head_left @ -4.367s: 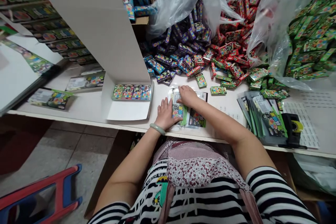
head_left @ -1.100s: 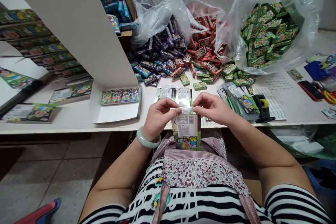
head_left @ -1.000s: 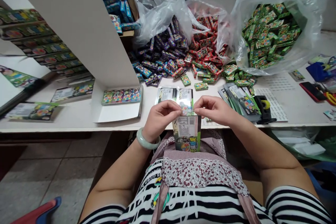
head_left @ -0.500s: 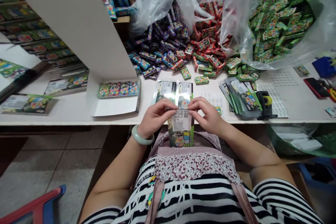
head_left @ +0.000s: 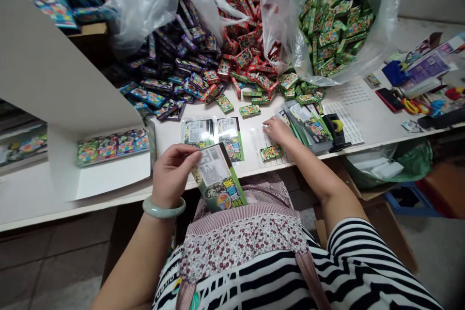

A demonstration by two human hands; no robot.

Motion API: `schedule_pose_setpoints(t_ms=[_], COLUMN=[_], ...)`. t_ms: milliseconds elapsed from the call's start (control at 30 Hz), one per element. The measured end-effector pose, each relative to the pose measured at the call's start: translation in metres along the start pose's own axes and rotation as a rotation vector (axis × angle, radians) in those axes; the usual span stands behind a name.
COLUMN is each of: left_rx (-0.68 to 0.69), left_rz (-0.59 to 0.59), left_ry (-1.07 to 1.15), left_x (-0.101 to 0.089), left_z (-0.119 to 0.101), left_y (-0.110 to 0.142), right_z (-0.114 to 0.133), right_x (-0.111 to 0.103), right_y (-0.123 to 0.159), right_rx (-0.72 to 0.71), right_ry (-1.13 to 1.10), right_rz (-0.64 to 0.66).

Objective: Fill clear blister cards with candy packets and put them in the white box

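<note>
A flat printed plastic pouch (head_left: 220, 181), green and black with a white label panel, tilts over the table's front edge. My left hand (head_left: 174, 172) pinches its upper left corner between thumb and fingers. My right hand (head_left: 278, 131) reaches over a white sheet with small printed marks (head_left: 257, 140), its fingertips at the sheet and slightly apart; nothing shows between them. Just below that hand a small green candy box (head_left: 271, 153) lies on the sheet. Two similar pouches, one on the left (head_left: 198, 131) and one on the right (head_left: 230, 138), lie flat between my hands.
Heaps of small purple boxes (head_left: 185, 63), red boxes (head_left: 250, 58) and green boxes (head_left: 334, 24) spill from clear bags at the back. Stacked pouches (head_left: 308, 123) and a tape dispenser (head_left: 336, 131) stand right. An open white carton (head_left: 112, 174) holds a row of boxes at left.
Both hands were together on the pouch's top edge. My left hand has carried it left and tilted it; my right hand has let go and moved right to the sheet. The view has turned right.
</note>
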State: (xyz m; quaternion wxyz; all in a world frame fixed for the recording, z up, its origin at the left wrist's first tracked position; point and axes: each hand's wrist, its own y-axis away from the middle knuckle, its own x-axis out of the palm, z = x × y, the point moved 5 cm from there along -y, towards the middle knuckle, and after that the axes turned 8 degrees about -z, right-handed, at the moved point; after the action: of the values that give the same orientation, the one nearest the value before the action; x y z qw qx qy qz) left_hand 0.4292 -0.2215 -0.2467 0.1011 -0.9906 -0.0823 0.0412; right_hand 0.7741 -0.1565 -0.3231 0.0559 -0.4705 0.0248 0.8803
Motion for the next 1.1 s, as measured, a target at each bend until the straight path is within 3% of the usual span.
schedule_pose_setpoints(t_ms=[200,367,467,533,633,700,767,900,1100], left_rx=[0.013,0.041,0.087,0.112,0.138,0.16,0.187,0.214,0.216], left_rz=[0.104,0.166,0.192,0.209,0.23,0.241,0.249,0.228,0.183], left_ry=[-0.037,0.007,0.027,0.028,0.031,0.039,0.051,0.066,0.049], left_x=[0.002,0.013,0.022,0.026,0.028,0.027,0.026,0.022,0.021], left_z=[-0.006,-0.016,-0.022,-0.024,-0.025,-0.025,-0.026,-0.025,-0.02], left_y=[0.003,0.005,0.004,0.004,0.003,0.003,0.003,0.001,0.0], right_z=[-0.003,0.0,0.05,0.104,0.179,0.207,0.219,0.219,0.215], right_x=[0.006,-0.024,-0.05,-0.058,-0.058,-0.049,-0.037,-0.022,-0.02], right_y=[0.004,0.021,0.034,0.046,0.057,0.055,0.049,0.043,0.051], right_rx=[-0.015,0.022,-0.039,-0.179,-0.39,-0.458,-0.468,-0.426,-0.317], right_ry=[-0.023,-0.206,-0.535,-0.694,-0.697,-0.631,-0.555,-0.459,-0.498], right_rz=[0.042,0.061,0.079,0.267,0.479,0.531,0.569,0.618,0.481])
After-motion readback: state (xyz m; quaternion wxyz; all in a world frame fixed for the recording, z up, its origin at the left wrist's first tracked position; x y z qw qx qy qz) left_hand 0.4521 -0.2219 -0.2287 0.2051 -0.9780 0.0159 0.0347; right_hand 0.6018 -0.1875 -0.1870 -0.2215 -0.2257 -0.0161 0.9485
